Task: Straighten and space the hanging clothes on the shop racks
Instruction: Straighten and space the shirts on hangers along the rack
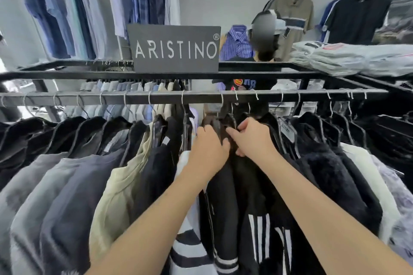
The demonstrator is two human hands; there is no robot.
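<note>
One head-worn wide-angle view here, looking forward and down from right up against the black clothes rail point(156, 97). It sits so near that both bare forearms run in from the bottom edge, and the left hand point(209, 147) and right hand point(252, 138) grip the dark clothes point(237, 176) at frame centre. It faces straight across the rack to the ARISTINO sign point(175, 48) at upper centre, with wall-hung shirts point(58, 18) far off at upper left and the bars bending toward the frame edges.
</note>
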